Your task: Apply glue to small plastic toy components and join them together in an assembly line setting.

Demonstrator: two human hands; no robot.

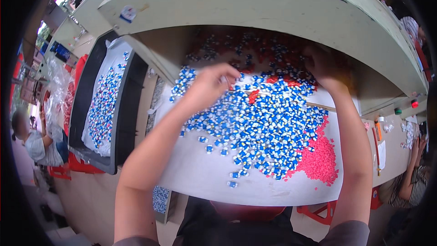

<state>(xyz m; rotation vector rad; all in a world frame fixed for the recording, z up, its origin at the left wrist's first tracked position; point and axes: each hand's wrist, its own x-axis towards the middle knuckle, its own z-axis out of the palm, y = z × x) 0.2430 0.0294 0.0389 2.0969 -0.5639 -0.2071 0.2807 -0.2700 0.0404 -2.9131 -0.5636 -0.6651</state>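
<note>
A wide heap of small blue-and-white figure-shaped pieces [255,123] covers the white work surface [191,173]. My left hand [213,83] is over the heap's far left part, its fingers curled together; whatever they pinch is too small to make out. Small red pieces [253,96] lie among the blue ones near that hand. Farther back, under the hood, my right hand [324,72] reaches into shadow beside more red and blue pieces; its fingers are too dark to read. A pile of tiny pink pieces [318,161] spreads along the heap's right side.
The pale hood [264,7] arches over the far half of the surface. At left stands a black tray [119,105] lined with white sheet, holding many similar pieces. Green and red buttons [406,107] sit at the hood's right side. Other people work at both sides.
</note>
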